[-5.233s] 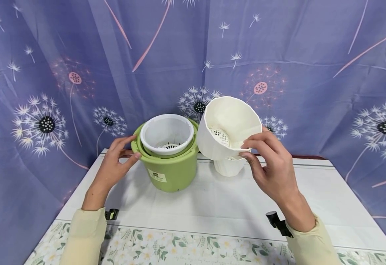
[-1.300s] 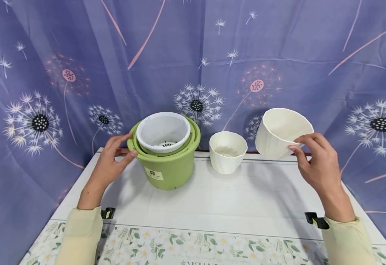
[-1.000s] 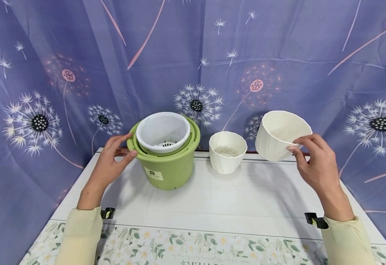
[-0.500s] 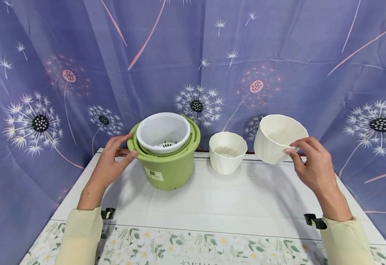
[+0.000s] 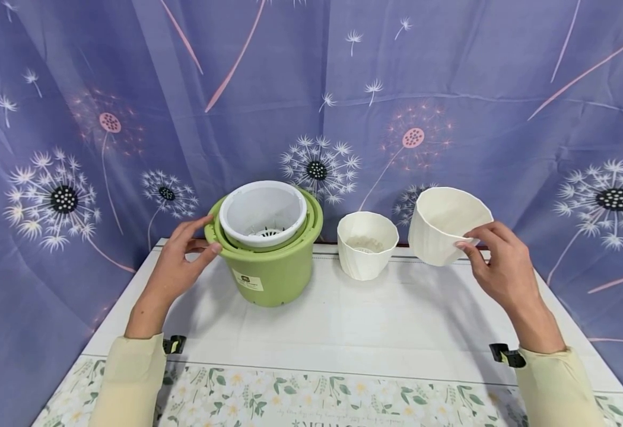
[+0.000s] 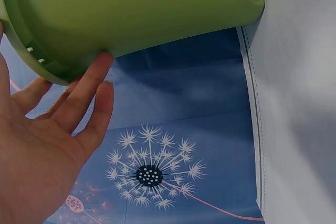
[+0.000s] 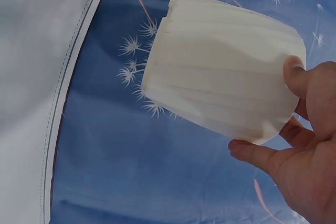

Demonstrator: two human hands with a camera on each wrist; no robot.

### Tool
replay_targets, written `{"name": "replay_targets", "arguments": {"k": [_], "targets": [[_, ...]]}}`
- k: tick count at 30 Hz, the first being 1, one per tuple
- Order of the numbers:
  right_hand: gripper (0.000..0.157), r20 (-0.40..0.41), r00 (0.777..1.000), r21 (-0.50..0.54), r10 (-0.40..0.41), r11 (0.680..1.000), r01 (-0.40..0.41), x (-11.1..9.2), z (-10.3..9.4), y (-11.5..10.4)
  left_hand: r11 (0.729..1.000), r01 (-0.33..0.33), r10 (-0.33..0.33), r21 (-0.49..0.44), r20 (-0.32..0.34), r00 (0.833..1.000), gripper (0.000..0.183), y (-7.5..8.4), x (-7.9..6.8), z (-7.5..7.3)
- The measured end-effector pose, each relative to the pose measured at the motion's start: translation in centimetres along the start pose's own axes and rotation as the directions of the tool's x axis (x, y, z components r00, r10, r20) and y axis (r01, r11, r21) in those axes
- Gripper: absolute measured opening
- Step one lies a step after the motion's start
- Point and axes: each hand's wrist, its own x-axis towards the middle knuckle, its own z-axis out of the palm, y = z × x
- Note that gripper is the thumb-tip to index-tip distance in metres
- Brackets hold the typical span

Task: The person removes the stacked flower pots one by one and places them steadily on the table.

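Note:
Raised off the table at the right, a cream ribbed flowerpot [image 5: 436, 234] tilts with its mouth toward me. My right hand [image 5: 504, 267] pinches its rim between thumb and fingers; the right wrist view shows the pot's ribbed side [image 7: 226, 66]. At the left, my left hand [image 5: 178, 267] holds the outer rim of a large green flowerpot [image 5: 279, 276], fingers spread under the lip [image 6: 79, 93]. Within the green pot sit another green rim and a white slotted-bottom pot [image 5: 263, 207]. Between the hands a smaller cream pot [image 5: 362, 261] stands upright on the table.
The table [image 5: 333, 332] wears a white cover with a floral front band. A blue curtain [image 5: 311, 89] with dandelion prints hangs right behind its back edge. Black straps [image 5: 506, 356] sit on both wrists.
Five seconds ago the cream pot hung over the smaller one; my right hand has carried it rightward. Over the last second it sinks slightly and shifts a little left. The left hand stays put.

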Motion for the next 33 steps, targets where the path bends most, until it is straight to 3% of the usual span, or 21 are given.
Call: {"name": "replay_targets", "arguments": {"k": [33], "targets": [[0.016, 0.078, 0.997, -0.022, 0.015, 1.0, -0.013, -0.7, 1.3, 1.1, 1.0, 0.01, -0.01, -0.012, 0.004, 1.0, 0.063, 0.1, 0.0, 0.0]]}}
